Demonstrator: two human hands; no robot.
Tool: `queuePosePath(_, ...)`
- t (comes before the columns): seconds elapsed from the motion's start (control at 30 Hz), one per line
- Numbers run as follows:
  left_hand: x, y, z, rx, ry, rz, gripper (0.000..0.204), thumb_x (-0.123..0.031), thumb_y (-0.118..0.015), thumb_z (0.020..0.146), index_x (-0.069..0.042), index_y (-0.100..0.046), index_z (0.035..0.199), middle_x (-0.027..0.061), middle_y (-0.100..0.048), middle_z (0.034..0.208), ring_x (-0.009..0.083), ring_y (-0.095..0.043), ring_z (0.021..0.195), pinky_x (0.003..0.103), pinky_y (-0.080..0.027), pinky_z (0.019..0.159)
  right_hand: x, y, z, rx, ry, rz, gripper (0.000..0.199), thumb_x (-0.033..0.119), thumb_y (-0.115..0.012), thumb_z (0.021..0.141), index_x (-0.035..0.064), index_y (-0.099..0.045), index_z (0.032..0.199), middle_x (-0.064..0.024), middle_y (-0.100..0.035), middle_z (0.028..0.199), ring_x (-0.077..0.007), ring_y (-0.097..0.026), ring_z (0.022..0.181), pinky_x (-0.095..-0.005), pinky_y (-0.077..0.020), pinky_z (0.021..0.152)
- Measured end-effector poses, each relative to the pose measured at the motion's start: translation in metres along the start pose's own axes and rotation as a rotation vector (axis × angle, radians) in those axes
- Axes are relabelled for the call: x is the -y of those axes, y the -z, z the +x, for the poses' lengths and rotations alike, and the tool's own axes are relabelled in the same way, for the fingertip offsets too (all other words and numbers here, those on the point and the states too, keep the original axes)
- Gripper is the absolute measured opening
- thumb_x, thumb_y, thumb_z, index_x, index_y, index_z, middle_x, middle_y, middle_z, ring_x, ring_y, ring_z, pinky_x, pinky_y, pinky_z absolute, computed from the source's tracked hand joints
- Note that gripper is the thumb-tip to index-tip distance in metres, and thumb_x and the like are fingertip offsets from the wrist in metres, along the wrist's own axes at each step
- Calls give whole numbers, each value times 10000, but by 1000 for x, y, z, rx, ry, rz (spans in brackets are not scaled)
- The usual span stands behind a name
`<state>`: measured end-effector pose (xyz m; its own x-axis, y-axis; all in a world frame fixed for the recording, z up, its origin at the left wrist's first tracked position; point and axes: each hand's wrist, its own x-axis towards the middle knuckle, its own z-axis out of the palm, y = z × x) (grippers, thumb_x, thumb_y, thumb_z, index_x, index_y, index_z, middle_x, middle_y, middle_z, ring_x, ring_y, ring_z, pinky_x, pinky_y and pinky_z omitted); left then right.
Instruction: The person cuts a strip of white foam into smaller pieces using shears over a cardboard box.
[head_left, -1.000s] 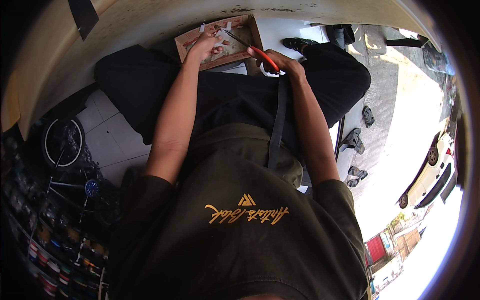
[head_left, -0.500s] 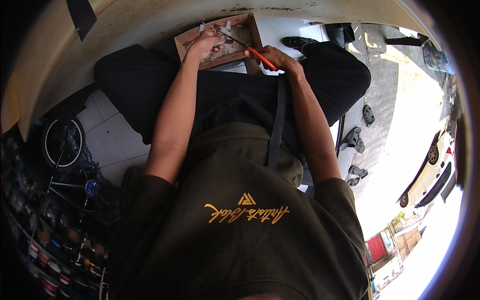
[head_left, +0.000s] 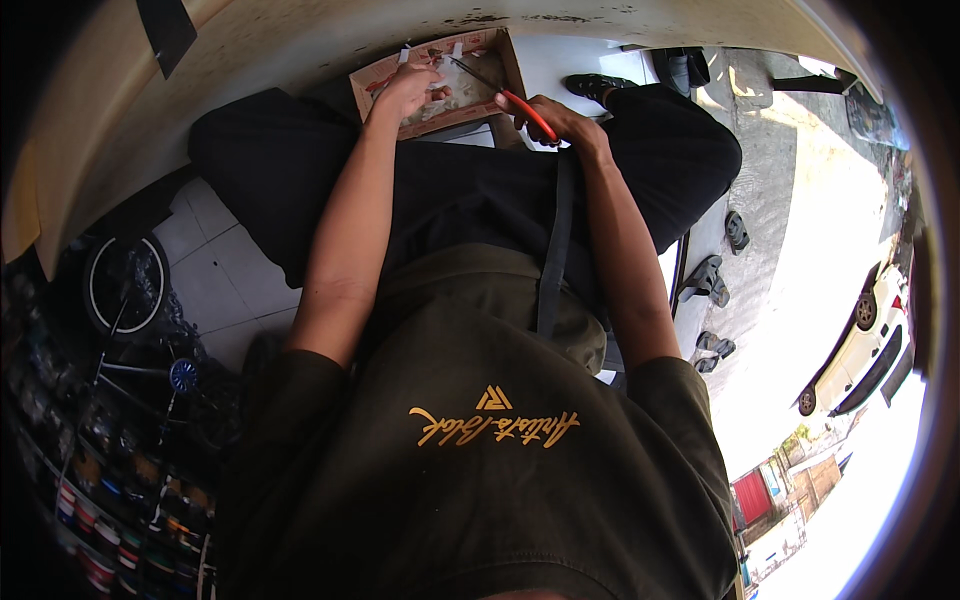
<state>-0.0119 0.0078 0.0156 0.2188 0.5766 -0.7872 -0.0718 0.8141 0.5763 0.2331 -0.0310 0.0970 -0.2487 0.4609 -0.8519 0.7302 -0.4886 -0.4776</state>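
Note:
My right hand [head_left: 565,120] is closed around the red handle of a pair of scissors [head_left: 529,113]. Their thin dark blades point up and left over an open cardboard box [head_left: 513,70]. My left hand [head_left: 405,92] is over the left part of this box, its fingers curled and close together. A small white bit [head_left: 405,54] shows just beyond those fingers; what exactly they grip is too small to make out. Pale, whitish scraps [head_left: 472,80] lie in the box, partly hidden by my left hand.
My dark-trousered legs [head_left: 260,170] spread either side of the box. A pale curved surface [head_left: 300,50] rises beyond it. Sandals [head_left: 707,280] and dark shoes [head_left: 597,85] are on the right. A wheel [head_left: 127,285] and rows of containers [head_left: 95,540] stand left; a white car [head_left: 850,350] is outside.
The scissors have drawn slightly back to the right, away from my left hand, and their handle has tilted. My left hand's fingers have shifted a little; both forearms stay nearly in place.

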Motion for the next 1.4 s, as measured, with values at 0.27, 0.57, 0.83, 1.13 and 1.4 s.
queuePosePath(0.27,1,3,0,4,-92,-144,250,-9,-629,811,107,-529,1009,141,-598,925,261,-636,798,308,-559,665,16,0,-17,72,111,-24,865,816,-437,688,31,-641,988,-89,-568,779,-178,-524,747,-326,-427,663)
queuePosePath(0.57,-2,-3,-5,5,-137,-195,273,30,-648,778,126,-524,1002,167,-604,943,263,-630,818,337,-590,684,1,-4,3,49,144,21,716,736,-490,743,42,-661,788,0,-361,473,-122,-387,488,-316,-332,484)
queuePosePath(0.83,-3,-2,-2,40,-72,-204,266,56,-620,782,122,-511,1015,169,-586,964,274,-619,835,365,-590,747,-3,-4,6,-12,228,-120,603,645,-518,798,70,-682,874,-23,-404,459,-118,-405,432,-303,-344,445)
queuePosePath(1.13,5,4,6,-63,-61,-307,238,128,-566,770,105,-493,996,162,-546,967,278,-604,866,386,-594,771,-1,-3,2,47,-19,-72,886,825,-386,699,35,-648,1001,-109,-586,761,-207,-555,754,-362,-444,672)
queuePosePath(1.4,3,3,2,-58,-107,-352,215,151,-569,763,144,-495,966,186,-580,929,300,-629,840,389,-583,801,8,-6,-7,24,123,-46,846,824,-436,677,86,-653,1030,-79,-562,726,-181,-529,733,-336,-423,666)
